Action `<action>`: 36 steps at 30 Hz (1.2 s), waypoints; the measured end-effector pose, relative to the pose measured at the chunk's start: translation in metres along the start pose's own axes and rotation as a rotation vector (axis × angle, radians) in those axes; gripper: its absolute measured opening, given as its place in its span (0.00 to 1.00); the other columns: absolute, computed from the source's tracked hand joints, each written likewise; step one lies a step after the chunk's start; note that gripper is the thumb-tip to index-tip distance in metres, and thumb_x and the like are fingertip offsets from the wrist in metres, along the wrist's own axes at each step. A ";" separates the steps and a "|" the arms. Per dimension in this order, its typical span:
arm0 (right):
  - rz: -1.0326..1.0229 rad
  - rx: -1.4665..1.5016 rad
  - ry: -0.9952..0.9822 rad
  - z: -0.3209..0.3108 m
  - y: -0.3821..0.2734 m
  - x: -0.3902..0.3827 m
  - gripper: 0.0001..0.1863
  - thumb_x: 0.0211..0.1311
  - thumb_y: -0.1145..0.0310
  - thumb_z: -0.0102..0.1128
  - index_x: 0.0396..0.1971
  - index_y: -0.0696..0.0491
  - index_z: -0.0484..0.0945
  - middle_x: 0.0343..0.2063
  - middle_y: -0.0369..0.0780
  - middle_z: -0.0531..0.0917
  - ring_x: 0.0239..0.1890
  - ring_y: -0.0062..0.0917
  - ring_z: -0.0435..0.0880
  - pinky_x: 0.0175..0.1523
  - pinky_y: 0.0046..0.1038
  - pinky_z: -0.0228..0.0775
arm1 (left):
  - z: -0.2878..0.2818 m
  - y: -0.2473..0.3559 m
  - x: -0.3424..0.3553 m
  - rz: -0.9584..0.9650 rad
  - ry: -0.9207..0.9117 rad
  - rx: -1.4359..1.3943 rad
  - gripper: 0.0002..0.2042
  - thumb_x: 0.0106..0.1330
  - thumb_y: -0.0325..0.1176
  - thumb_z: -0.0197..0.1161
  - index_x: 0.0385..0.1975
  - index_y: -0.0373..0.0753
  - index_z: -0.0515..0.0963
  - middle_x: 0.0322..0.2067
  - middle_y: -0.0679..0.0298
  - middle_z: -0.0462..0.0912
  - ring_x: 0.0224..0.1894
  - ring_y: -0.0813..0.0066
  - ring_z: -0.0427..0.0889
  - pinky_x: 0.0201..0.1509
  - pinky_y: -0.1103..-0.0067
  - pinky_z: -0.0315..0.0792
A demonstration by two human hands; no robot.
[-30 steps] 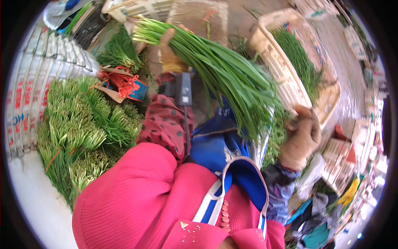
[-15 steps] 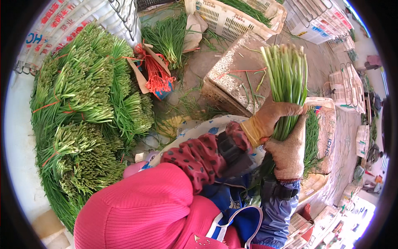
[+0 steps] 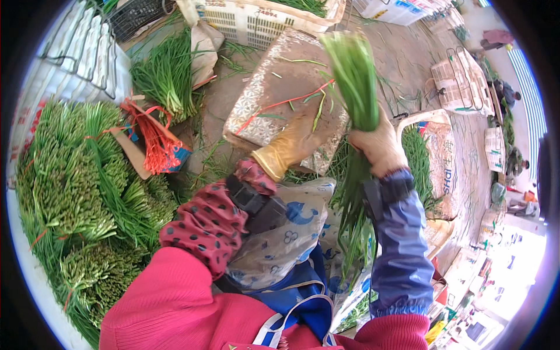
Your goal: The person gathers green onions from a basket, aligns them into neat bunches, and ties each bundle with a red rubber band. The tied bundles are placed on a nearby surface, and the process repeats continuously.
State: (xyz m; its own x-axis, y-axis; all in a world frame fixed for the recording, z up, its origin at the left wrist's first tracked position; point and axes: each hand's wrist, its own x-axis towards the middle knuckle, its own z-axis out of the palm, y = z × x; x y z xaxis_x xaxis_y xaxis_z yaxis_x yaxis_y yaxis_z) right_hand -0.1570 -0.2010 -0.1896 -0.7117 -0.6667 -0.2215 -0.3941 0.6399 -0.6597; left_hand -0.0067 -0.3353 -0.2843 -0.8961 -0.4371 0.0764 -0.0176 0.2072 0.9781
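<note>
My right hand [image 3: 378,140], in a tan glove, is closed around a bunch of green chives [image 3: 353,76]. The cut stem ends point up and away, smeared by motion, and the leaves hang down beside my sleeve. My left hand [image 3: 291,144], in a yellowish glove, is over the near part of a low box with a patterned rim [image 3: 239,116]. Its fingers are blurred, and whether they touch anything is unclear. A red tie strip [image 3: 286,102] lies across the box top, with a few loose chive leaves near it.
Tied chive bundles [image 3: 70,169] are piled at the left. Beside them are a bunch of red ties [image 3: 154,149] in a cardboard holder and more loose chives [image 3: 166,76]. A white crate [image 3: 256,23] stands at the back, and a chive-filled crate [image 3: 440,151] at right.
My hands have parted: the left let go of the chives and moved left over the box, while the right keeps the bunch, now farther left. The view has shifted rightward.
</note>
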 end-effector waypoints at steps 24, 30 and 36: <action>0.094 0.711 -0.559 0.067 0.118 0.093 0.33 0.43 0.78 0.74 0.56 0.59 0.77 0.41 0.42 0.87 0.40 0.24 0.85 0.43 0.28 0.78 | -0.052 -0.063 0.020 -0.418 0.452 -0.314 0.18 0.66 0.36 0.72 0.52 0.36 0.78 0.37 0.62 0.87 0.28 0.80 0.80 0.27 0.84 0.74; 0.081 0.954 -0.657 0.052 0.114 0.081 0.34 0.42 0.78 0.75 0.56 0.59 0.78 0.44 0.42 0.87 0.44 0.26 0.85 0.49 0.29 0.78 | -0.037 -0.055 0.029 -0.472 0.448 -0.509 0.22 0.68 0.45 0.69 0.51 0.34 0.76 0.36 0.58 0.87 0.19 0.84 0.74 0.22 0.85 0.67; 0.125 0.991 -0.734 0.055 0.104 0.075 0.35 0.42 0.79 0.74 0.57 0.58 0.78 0.47 0.43 0.86 0.44 0.27 0.85 0.48 0.32 0.79 | -0.041 -0.050 0.047 -0.466 0.166 -0.728 0.26 0.69 0.52 0.65 0.52 0.33 0.77 0.35 0.62 0.86 0.20 0.81 0.78 0.20 0.85 0.66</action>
State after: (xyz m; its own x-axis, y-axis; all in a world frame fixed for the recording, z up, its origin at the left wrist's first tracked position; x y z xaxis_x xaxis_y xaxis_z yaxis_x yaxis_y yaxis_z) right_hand -0.2196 -0.2053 -0.3147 -0.0925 -0.8827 -0.4608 0.4896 0.3627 -0.7929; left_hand -0.0299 -0.4021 -0.3218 -0.7910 -0.4718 -0.3894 -0.0273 -0.6087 0.7929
